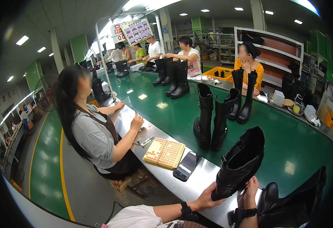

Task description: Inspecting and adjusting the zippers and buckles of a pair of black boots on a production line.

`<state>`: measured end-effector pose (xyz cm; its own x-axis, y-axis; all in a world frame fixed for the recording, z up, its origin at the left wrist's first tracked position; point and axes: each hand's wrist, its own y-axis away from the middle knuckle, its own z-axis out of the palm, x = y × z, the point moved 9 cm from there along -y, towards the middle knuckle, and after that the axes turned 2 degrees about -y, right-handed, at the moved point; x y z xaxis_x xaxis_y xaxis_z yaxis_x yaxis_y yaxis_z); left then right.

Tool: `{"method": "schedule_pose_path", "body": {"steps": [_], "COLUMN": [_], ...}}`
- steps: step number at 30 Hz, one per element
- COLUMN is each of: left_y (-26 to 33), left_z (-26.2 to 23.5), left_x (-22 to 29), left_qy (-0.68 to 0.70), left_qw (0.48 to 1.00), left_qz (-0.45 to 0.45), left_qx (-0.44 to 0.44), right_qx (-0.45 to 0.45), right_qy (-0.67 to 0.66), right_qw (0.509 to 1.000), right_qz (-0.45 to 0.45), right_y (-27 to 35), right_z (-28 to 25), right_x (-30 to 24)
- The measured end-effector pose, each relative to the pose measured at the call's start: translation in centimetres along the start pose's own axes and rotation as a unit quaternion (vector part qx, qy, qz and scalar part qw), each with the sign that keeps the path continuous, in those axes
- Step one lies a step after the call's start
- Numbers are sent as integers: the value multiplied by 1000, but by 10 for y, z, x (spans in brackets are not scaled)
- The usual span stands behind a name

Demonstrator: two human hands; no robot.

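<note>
A tall black boot [239,173] is tilted up in front of me, its wide opening facing upward. My left hand [209,197] is closed around its lower left side, thumb and fingers pressed on the leather. My right hand [249,190] is closed at the boot's right side with fingers curled; what exactly they pinch there is partly hidden. Beside my right wrist, another black boot [297,201] leans over the metal edge, and the rounded toe of a boot [270,190] shows next to it.
A green conveyor belt [284,142] carries standing pairs of black boots [203,117]. On the metal ledge lie a phone [186,166] and a yellow sticker stack [164,152]. A seated co-worker [94,125] is at my left; another person [258,70] sits across the belt.
</note>
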<state>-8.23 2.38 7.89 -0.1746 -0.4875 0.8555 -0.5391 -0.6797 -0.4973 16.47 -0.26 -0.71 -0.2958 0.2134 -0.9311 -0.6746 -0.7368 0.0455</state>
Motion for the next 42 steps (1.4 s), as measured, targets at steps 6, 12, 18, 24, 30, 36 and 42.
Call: {"method": "schedule_pose_path", "body": {"steps": [6,12,18,24,30,36,42], "left_y": [0,1,0,-1,2,2,-1], "left_z": [1,0,0,0,1,3,4], "left_x": [-1,-1,1,4,0,-7,-2], "left_qy": [8,7,23,23,16,6,-3], "left_qw": [1000,1000,1000,1000,1000,999,999], "left_qz": [-6,-11,-14,-19,-16,-19,-4], "left_qx": [-4,-4,-3,-8,-5,-28,-37], "right_qx": [3,7,3,6,9,14,11], "right_qy": [8,7,11,12,15,13,7], "right_qw": [1000,1000,1000,1000,1000,1000,1000], "right_qz": [-4,0,-11,1,3,9,0], "right_y": [1,1,1,3,4,4,0], "right_z": [0,-1,1,1,0,2,1], "right_x": [-2,0,-3,-4,-3,-2,-1]}}
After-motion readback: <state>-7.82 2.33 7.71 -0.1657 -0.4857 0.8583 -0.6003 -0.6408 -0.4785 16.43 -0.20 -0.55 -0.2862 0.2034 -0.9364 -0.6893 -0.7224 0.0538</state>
